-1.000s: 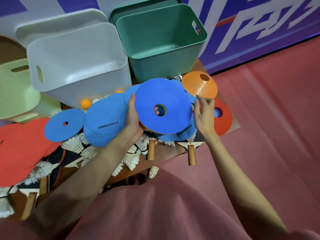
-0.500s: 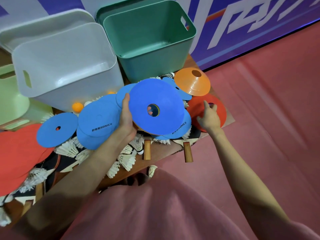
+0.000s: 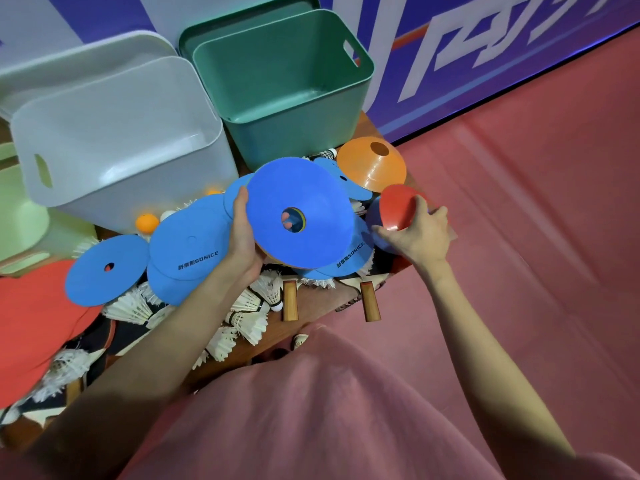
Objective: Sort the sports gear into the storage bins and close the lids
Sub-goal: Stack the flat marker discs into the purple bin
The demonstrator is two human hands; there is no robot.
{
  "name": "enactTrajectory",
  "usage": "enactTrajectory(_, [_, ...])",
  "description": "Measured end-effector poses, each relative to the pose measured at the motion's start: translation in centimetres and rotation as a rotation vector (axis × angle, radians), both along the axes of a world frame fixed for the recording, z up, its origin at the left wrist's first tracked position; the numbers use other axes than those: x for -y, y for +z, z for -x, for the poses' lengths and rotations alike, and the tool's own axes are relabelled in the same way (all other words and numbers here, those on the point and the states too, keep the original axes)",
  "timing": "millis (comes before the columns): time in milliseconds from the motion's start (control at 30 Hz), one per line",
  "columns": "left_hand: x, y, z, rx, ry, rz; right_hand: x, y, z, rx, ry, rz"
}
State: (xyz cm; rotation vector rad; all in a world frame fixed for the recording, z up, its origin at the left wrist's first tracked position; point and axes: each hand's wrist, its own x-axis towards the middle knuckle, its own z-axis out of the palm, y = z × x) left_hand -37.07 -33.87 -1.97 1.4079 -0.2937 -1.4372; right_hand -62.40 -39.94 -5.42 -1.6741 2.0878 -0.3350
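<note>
Right hand [image 3: 417, 233] lifted red cone [image 3: 398, 207]; orange cone [image 3: 372, 166] beside.

Even indoor light, soft shadows, wide-angle bending and blur at edges.

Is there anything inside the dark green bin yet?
No. The dark green bin shows a bare floor and walls, with no gear in it.

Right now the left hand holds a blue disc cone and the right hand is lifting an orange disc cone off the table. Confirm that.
Not quite. In the head view the right hand lifts a red disc cone; the orange disc cone sits untouched on the table. The left hand does hold the blue disc cone.
</note>
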Motion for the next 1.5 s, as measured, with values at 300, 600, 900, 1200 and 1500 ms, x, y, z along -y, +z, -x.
enactTrajectory(300, [0.1,0.2,-1.2,0.159,0.086,0.008,-1.2,6.1,-3.0,0.896,0.051,0.222])
enactTrajectory(600, [-0.6,0.1,-1.4,0.073,0.049,0.001,-1.2,2.9,-6.2,0.923,-0.012,0.019])
enactTrajectory(900, [-0.2,0.1,-0.4,-0.053,0.048,-0.036,-0.7,-2.1,-6.6,0.631,0.143,0.196])
enactTrajectory(1200, [2.4,0.7,0.6,-0.252,0.084,-0.004,2.2,-2.2,-6.9,0.632,0.201,0.209])
enactTrajectory(1500, [4.3,0.0,0.0,-0.215,0.19,-0.004,11.0,-2.5,-5.3,0.375,0.185,0.088])
